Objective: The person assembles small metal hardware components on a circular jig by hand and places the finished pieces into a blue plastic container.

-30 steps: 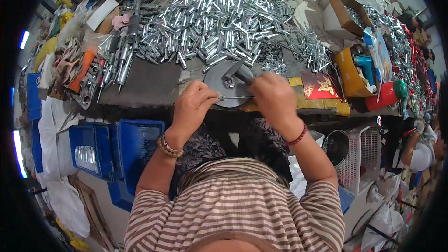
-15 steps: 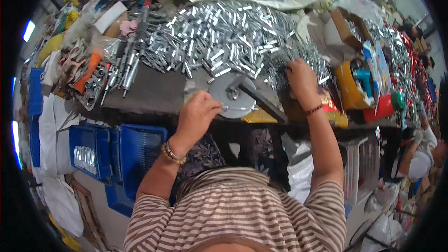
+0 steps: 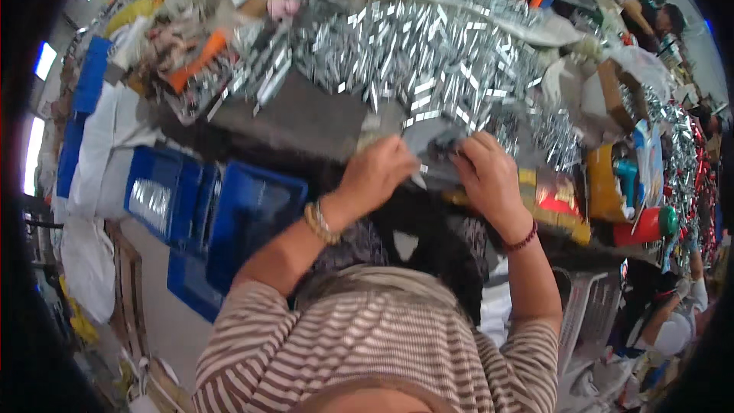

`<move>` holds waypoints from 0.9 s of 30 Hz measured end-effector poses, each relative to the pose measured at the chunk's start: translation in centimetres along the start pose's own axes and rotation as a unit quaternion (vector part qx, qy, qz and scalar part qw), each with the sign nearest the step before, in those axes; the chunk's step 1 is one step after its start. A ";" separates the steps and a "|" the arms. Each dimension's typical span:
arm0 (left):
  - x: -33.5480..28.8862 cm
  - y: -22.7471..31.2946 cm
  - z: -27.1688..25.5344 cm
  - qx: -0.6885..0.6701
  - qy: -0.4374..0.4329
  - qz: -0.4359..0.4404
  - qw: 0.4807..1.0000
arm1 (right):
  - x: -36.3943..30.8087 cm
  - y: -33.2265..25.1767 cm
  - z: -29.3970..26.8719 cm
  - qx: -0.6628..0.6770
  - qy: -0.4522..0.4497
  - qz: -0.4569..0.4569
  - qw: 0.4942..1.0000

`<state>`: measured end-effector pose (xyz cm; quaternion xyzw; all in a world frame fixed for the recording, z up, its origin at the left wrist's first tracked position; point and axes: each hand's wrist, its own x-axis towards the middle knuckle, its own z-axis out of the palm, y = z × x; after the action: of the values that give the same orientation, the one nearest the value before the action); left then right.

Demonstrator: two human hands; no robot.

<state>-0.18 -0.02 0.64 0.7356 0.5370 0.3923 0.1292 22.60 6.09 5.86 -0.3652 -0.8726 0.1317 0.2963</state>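
My left hand (image 3: 378, 172), with a beaded bracelet on its wrist, is closed in a pinch at the bench's front edge. A small silvery metal part (image 3: 420, 176) shows at its fingertips, smeared by motion. My right hand (image 3: 489, 176) is curled at the dark metal piece (image 3: 446, 145) on top of the round grey disc fixture (image 3: 417, 138). What its fingers hold is hidden, and the dark bar is mostly out of sight behind them. Just beyond both hands spreads a large heap of small silvery metal parts (image 3: 413, 50).
Blue plastic bins (image 3: 252, 214) stand below the bench at left. Tools and an orange-handled item (image 3: 197, 60) lie on its left part. At right are a yellow container (image 3: 608, 183), a red bottle-like container (image 3: 638, 227) and an open cardboard box (image 3: 615, 92). Another person (image 3: 673, 321) sits far right.
My right hand has left the heap's edge and come toward me to the fixture. My left hand stays near the disc, closer to the right hand. The view has shifted and tilted.
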 end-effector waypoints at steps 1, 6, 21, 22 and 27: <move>0.6 -0.2 0.0 0.025 0.006 0.036 0.999 | 0.4 -0.6 0.4 0.016 -0.007 -0.012 1.000; 0.0 -0.8 0.1 -0.005 0.009 0.023 1.000 | 0.3 -0.7 2.7 0.024 -0.020 -0.038 0.999; -0.3 -1.8 1.2 0.040 0.026 0.019 0.999 | 0.5 -1.6 2.7 -0.112 -0.070 -0.120 0.984; -0.6 -2.0 1.1 0.033 0.020 0.029 0.999 | 0.7 -1.7 2.7 -0.107 -0.070 -0.122 0.984; -1.1 -0.7 0.1 -0.001 -0.002 0.021 1.000 | -0.2 -2.2 3.1 -0.092 -0.053 -0.099 0.989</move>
<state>-0.73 -0.69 -0.30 0.7473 0.5204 0.3944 0.1230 19.62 4.39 4.33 -0.2950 -0.9273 0.0402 0.2267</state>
